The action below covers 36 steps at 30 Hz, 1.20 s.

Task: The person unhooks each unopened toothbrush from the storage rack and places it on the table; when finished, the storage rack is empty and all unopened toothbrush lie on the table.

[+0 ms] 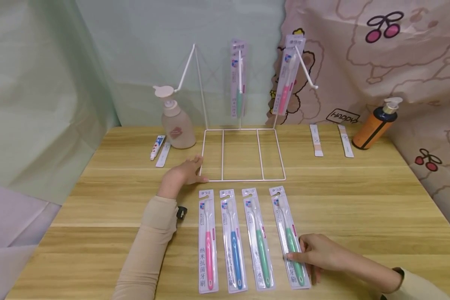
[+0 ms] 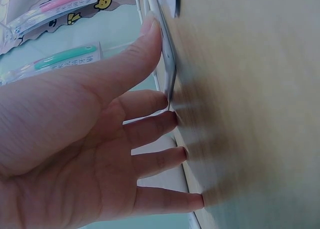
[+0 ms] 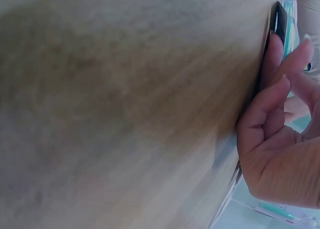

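Note:
Four-sided white wire display rack (image 1: 241, 180) stands at mid-table. A packaged green toothbrush (image 1: 238, 100) and a packaged pink toothbrush (image 1: 285, 96) hang from it. My left hand (image 1: 183, 173) touches the front left of its base. In the left wrist view its fingers (image 2: 155, 161) are spread, tips on the tabletop, thumb along the wire. Near me lie packs in a row: a pink toothbrush (image 1: 209, 258), a blue toothbrush (image 1: 235, 258) and a green toothbrush (image 1: 262, 258). At the row's right end my right hand (image 1: 322, 252) pinches the edge of another green toothbrush pack (image 1: 290, 237), thumb on top.
A pump bottle (image 1: 180, 129), a toothpaste tube (image 1: 157, 146) and a slim sachet (image 1: 163, 155) stand or lie left of the rack. To its right are two more sachets (image 1: 316, 141) and an orange pump bottle (image 1: 375, 127). Cloth (image 1: 153, 33) hangs behind the table.

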Each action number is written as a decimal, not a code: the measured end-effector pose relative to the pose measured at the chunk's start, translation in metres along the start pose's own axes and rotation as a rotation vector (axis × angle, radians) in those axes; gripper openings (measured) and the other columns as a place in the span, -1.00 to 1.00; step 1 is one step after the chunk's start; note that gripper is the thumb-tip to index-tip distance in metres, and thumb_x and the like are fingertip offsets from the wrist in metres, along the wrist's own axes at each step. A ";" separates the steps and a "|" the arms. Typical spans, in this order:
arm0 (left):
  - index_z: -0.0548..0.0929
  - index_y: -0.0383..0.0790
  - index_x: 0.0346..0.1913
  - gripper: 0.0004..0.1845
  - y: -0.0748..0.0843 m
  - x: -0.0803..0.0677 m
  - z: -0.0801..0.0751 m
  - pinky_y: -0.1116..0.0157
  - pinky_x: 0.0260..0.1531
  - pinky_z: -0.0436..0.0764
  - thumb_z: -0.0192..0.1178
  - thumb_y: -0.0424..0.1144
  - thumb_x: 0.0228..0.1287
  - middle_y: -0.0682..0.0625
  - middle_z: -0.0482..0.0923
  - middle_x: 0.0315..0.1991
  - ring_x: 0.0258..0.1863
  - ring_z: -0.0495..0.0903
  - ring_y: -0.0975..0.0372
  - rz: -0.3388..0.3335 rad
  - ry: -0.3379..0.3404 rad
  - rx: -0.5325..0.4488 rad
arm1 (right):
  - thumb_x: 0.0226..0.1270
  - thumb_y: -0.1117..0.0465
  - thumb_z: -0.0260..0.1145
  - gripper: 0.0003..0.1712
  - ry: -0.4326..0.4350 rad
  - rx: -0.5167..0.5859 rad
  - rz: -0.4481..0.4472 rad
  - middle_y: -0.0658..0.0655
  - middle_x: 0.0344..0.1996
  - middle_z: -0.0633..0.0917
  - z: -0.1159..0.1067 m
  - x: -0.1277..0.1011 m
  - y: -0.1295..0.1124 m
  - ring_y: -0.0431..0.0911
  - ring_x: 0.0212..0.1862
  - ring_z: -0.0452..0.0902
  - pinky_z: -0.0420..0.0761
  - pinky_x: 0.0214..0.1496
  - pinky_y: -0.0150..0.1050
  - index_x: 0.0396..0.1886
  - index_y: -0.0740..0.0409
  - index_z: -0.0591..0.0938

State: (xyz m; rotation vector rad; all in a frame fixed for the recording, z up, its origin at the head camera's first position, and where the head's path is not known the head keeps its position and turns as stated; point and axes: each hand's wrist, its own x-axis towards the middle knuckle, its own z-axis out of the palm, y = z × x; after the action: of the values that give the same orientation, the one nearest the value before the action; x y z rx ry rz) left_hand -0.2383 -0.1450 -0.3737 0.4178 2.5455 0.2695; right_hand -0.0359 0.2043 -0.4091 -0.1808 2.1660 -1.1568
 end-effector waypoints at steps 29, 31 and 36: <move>-0.14 -0.35 0.45 -0.10 -0.002 -0.001 -0.001 -0.09 0.38 -0.08 0.10 0.03 0.30 -0.26 -0.26 0.46 0.42 -0.23 -0.18 -0.001 0.009 -0.011 | 0.27 -0.04 0.25 -0.72 0.142 -0.273 -0.285 -0.11 -0.70 0.57 -0.038 0.020 -0.024 -0.31 -0.65 0.42 0.47 -0.67 -0.41 -0.46 0.05 0.57; -0.14 -0.34 0.45 -0.09 -0.002 0.000 -0.001 -0.09 0.38 -0.09 0.10 0.04 0.29 -0.25 -0.27 0.46 0.42 -0.23 -0.17 -0.003 0.006 -0.010 | 0.26 -0.01 0.27 -0.76 0.214 -0.317 -0.308 -0.11 -0.65 0.57 -0.047 0.029 -0.032 -0.32 -0.61 0.40 0.46 -0.63 -0.42 -0.40 0.06 0.63; -0.15 -0.34 0.45 -0.09 -0.002 0.002 0.000 -0.07 0.38 -0.10 0.10 0.05 0.29 -0.25 -0.27 0.46 0.42 -0.23 -0.17 0.001 0.002 -0.007 | 0.22 0.22 0.32 -0.83 0.357 -0.289 -0.389 0.02 -0.53 0.66 -0.071 0.058 -0.052 -0.22 -0.50 0.50 0.53 -0.53 -0.41 -0.25 0.23 0.68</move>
State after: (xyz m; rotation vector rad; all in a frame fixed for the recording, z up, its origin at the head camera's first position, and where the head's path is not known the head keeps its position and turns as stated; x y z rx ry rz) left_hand -0.2400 -0.1466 -0.3754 0.4160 2.5454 0.2785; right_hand -0.1340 0.1985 -0.3700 -0.5819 2.6969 -1.1415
